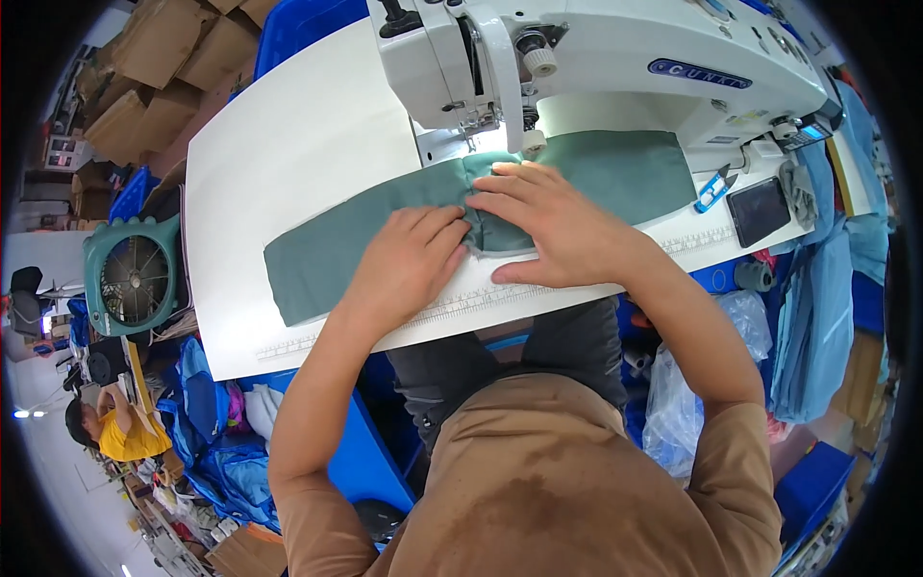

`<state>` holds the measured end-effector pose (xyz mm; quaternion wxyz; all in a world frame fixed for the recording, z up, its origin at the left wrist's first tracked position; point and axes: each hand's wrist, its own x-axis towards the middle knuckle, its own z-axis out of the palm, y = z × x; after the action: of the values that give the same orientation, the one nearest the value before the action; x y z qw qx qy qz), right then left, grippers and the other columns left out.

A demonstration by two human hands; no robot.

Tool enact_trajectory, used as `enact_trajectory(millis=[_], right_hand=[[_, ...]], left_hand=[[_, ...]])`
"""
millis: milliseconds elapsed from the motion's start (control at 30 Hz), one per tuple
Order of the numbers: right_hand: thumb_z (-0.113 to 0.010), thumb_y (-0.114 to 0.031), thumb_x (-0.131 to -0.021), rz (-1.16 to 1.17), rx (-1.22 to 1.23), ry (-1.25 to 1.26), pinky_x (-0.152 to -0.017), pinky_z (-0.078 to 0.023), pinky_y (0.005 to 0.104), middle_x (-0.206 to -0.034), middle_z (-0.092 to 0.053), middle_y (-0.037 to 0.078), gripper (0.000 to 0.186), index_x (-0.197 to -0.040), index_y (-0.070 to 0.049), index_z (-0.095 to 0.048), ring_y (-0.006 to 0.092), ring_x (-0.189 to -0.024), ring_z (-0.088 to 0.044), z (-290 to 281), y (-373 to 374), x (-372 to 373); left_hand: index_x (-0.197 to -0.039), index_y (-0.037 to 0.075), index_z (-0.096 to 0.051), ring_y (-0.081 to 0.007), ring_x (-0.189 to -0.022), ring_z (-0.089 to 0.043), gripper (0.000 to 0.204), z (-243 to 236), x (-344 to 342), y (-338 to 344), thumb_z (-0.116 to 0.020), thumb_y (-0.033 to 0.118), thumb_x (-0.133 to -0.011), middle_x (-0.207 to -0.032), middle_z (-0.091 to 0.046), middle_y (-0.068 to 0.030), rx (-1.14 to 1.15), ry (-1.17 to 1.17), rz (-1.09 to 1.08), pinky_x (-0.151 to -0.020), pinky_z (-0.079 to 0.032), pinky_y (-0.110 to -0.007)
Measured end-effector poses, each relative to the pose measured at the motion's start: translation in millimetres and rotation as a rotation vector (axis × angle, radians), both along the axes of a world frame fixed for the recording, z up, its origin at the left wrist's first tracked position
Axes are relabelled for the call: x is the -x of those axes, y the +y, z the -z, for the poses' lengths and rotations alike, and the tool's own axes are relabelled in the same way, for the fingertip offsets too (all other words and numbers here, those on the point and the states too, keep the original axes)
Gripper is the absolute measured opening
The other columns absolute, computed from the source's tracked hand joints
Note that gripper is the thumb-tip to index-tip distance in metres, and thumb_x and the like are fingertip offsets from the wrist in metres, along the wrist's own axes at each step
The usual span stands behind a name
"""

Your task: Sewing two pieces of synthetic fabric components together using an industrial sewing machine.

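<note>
A long strip of grey-green fabric (317, 255) lies across the white sewing table (279, 144), running under the head of a white sewing machine (596, 58). My left hand (409, 264) rests flat on the fabric just left of the needle area, fingers pinching a fold. My right hand (553, 226) presses flat on the fabric to the right of it, fingertips reaching toward the presser foot (473, 130). The two hands touch at a bunched seam in the cloth.
A dark phone (758, 210) and blue thread snips (711, 189) lie at the table's right end. A green fan (133, 277) stands at the left. Blue fabric piles hang at the right, cardboard boxes sit at the back left, and another person in yellow sits at the lower left.
</note>
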<state>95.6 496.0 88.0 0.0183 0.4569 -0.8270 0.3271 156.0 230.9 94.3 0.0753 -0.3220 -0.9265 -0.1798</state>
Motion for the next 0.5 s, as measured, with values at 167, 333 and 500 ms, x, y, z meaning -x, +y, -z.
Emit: enact_trajectory(millis=[167,333,500], right_hand=[[-0.065,-0.021,-0.106,-0.021,-0.185,-0.015,-0.119,-0.047,0.0534,-0.141,-0.07,0.019,0.031,-0.129,0.0,-0.071,0.04,-0.14,-0.06,-5,0,11],[-0.062,-0.025,-0.107,0.037,-0.08,-0.075,-0.091,-0.056,0.055,-0.097,-0.075,0.023,0.031,-0.096,0.002,-0.074,0.0447,-0.097,-0.072,-10,-10,25],[-0.064,-0.021,-0.106,-0.011,-0.296,-0.219,-0.099,-0.054,0.0522,-0.112,-0.075,0.02,0.028,-0.112,0.003,-0.075,0.0422,-0.112,-0.07,-28,-12,26]], left_hand=[[-0.127,0.0,-0.075,-0.0373,-0.104,-0.073,0.027,-24,16,0,-0.069,0.009,-0.102,-0.114,-0.078,-0.0163,-0.122,-0.241,-0.099,-0.093,-0.057,-0.043],[-0.126,-0.001,-0.075,-0.0313,-0.092,-0.074,0.028,-46,24,9,-0.069,0.015,-0.104,-0.107,-0.079,-0.0205,-0.213,-0.512,-0.237,-0.088,-0.057,-0.039],[-0.118,0.002,-0.076,-0.0333,-0.102,-0.075,0.027,-31,4,32,-0.079,0.017,-0.097,-0.113,-0.079,-0.0155,0.005,-0.055,-0.255,-0.09,-0.059,-0.042]])
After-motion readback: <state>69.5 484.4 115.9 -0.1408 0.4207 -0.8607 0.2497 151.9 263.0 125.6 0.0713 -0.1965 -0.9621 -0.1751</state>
